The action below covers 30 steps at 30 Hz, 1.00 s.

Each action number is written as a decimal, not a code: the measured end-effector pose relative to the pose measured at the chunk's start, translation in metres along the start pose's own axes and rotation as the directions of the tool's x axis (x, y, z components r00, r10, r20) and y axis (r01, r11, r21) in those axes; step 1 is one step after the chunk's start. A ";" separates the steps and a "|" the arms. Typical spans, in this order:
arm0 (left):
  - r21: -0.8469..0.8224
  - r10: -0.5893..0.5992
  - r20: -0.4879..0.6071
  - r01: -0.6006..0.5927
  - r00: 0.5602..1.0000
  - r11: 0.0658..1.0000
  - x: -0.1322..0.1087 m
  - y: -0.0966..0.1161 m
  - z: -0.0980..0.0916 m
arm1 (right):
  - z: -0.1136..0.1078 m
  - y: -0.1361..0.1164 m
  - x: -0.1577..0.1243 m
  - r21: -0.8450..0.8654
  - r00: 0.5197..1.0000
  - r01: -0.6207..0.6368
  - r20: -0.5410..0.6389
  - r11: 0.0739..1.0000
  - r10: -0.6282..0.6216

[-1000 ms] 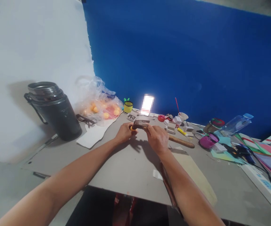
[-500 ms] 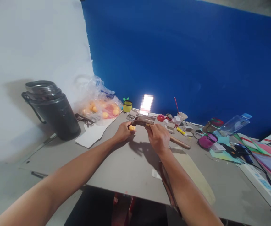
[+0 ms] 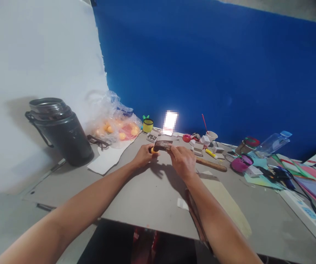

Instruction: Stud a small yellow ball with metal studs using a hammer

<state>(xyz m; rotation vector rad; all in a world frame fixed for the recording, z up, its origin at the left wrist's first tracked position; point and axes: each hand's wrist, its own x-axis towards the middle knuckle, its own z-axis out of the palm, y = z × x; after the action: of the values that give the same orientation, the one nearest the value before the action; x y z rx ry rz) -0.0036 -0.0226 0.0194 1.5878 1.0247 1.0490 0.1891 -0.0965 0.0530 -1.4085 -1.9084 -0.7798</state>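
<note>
My right hand (image 3: pixel 184 161) is closed around a hammer (image 3: pixel 211 164) close to its head. The wooden handle sticks out to the right past my hand, and the brown, worn metal head points left. My left hand (image 3: pixel 144 156) pinches a small orange ball (image 3: pixel 154 150), which looks like the balls in the plastic bag. One end of the hammer head is right at the ball, overlapping its top. Whether they touch I cannot tell. Both hands are above the grey table (image 3: pixel 147 198), with their shadows below. Part of the ball is hidden by fingers and hammer.
At left stand a dark thermos (image 3: pixel 61 132), glasses (image 3: pixel 99 142) and a plastic bag of orange balls (image 3: pixel 119 126). Behind are a yellow mesh cup (image 3: pixel 148 125) and a bright, blurred-out screen (image 3: pixel 170 123). To the right lie a purple pouch (image 3: pixel 242 163), a clear bottle (image 3: pixel 273 144) and coloured papers.
The hammer head has tipped and come down slightly onto the ball's side, and its handle reaches further right. My left hand keeps its pinch on the ball.
</note>
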 end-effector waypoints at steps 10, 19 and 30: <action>0.034 0.087 -0.035 -0.086 0.996 0.996 0.005 -0.009 0.000 | 0.003 -0.001 -0.001 0.018 1.000 0.002 -0.005 1.000 -0.002; -0.127 0.001 -0.014 -0.003 1.000 0.992 0.002 -0.004 -0.001 | 0.015 0.027 -0.005 0.083 0.965 -0.258 0.070 0.963 0.253; -0.373 -0.084 0.144 0.133 0.986 0.918 -0.004 0.000 0.005 | 0.039 0.041 -0.017 -0.064 0.783 -0.426 0.474 0.903 0.403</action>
<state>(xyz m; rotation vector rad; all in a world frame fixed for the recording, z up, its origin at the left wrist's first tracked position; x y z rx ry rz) -0.0003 -0.0280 0.0183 1.2462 0.7582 0.9897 0.2271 -0.0656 0.0193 -2.0407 -1.8233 -0.1726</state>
